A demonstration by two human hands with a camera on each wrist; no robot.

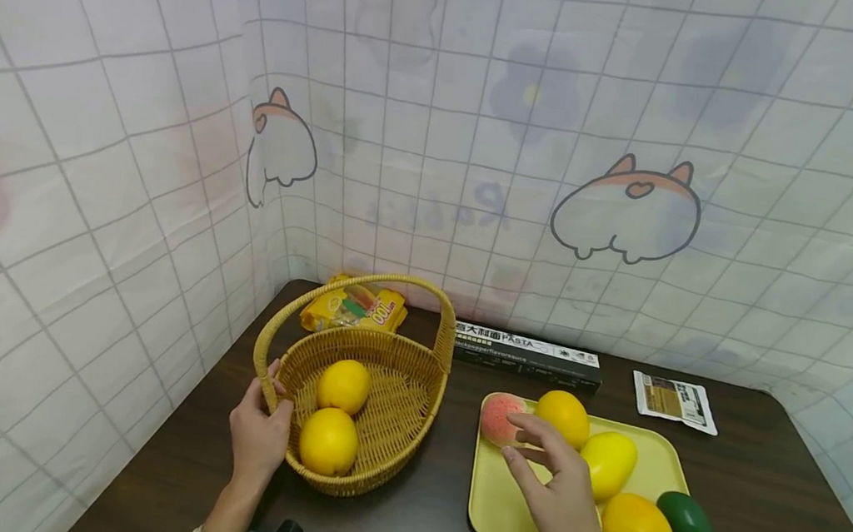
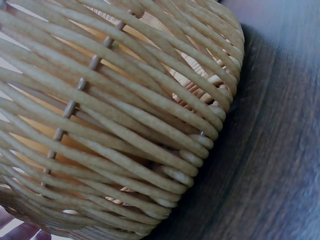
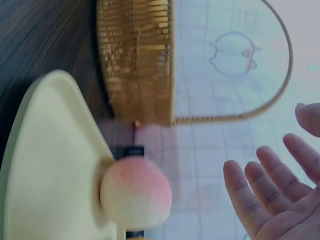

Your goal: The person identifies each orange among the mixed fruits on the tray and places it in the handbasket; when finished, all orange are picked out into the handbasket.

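Observation:
My left hand (image 1: 261, 430) grips the left rim of a wicker basket (image 1: 401, 398), where the arched handle joins it. Two orange-yellow round fruits (image 1: 328, 442) lie inside, on the basket's left side. The left wrist view is filled by the basket's woven wall (image 2: 135, 130). Over the pale yellow tray (image 1: 498, 505), my right hand (image 1: 566, 498) holds nothing, its fingers spread and slightly bent. Nearest its fingertips is a pink-and-cream peach (image 3: 136, 192) at the tray's far left corner. Also on the tray are a lemon (image 1: 610, 464), orange-yellow fruits (image 1: 563, 417) and a dark green fruit (image 1: 684, 523).
A yellow snack packet (image 1: 354, 306) lies behind the basket. A black-and-white pasta box (image 1: 524, 357) stands along the back, with a small flat sachet (image 1: 675, 401) to its right. Grid-patterned curtain (image 1: 437, 133) closes off the back and sides of the dark wooden table (image 1: 429, 517).

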